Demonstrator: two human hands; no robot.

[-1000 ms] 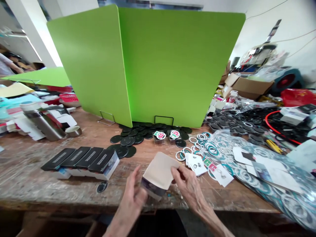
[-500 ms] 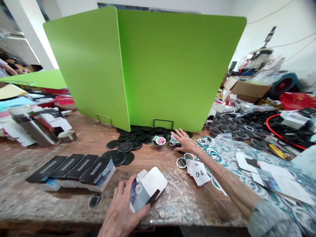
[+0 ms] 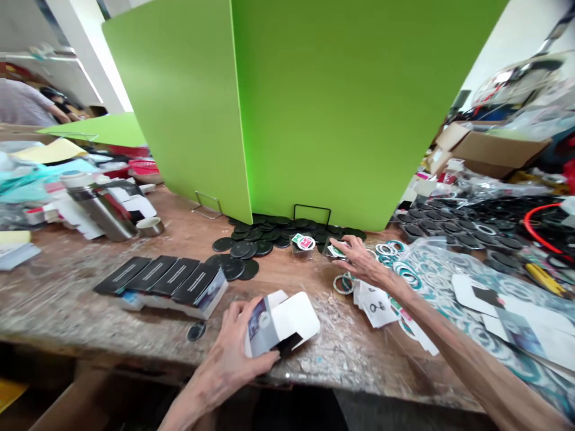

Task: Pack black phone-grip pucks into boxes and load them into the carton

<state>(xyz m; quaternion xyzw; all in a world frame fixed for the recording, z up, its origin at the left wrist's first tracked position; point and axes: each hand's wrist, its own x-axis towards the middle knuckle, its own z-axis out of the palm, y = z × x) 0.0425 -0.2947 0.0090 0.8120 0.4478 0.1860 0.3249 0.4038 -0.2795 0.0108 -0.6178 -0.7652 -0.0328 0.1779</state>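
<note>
My left hand (image 3: 236, 344) grips a small printed cardboard box (image 3: 261, 326) near the table's front edge; its white flaps stand open toward the right. Farther back, my right hand (image 3: 365, 263) has its fingers curled onto a small clear plastic pack (image 3: 333, 250) with stickers in it, partly hidden by the fingers. A similar clear pack (image 3: 303, 245) with green, pink and white stickers sits just left of it. Behind both lie many flat black discs (image 3: 245, 249). Folded white leaflets (image 3: 376, 308) and teal-and-white rings (image 3: 344, 284) lie below my right wrist.
Several black-topped boxes (image 3: 168, 278) stand in a row at left, with a lone disc (image 3: 196, 331) before them. Green partitions (image 3: 350, 108) rise behind. A steel flask (image 3: 103, 209) and metal cup (image 3: 150, 225) stand back left. Bagged rings (image 3: 435, 269) spread at right.
My right hand has come down, its spread fingers now curled onto the right-hand clear pack. My left hand keeps hold of the box. The view has tilted down and shifted left.
</note>
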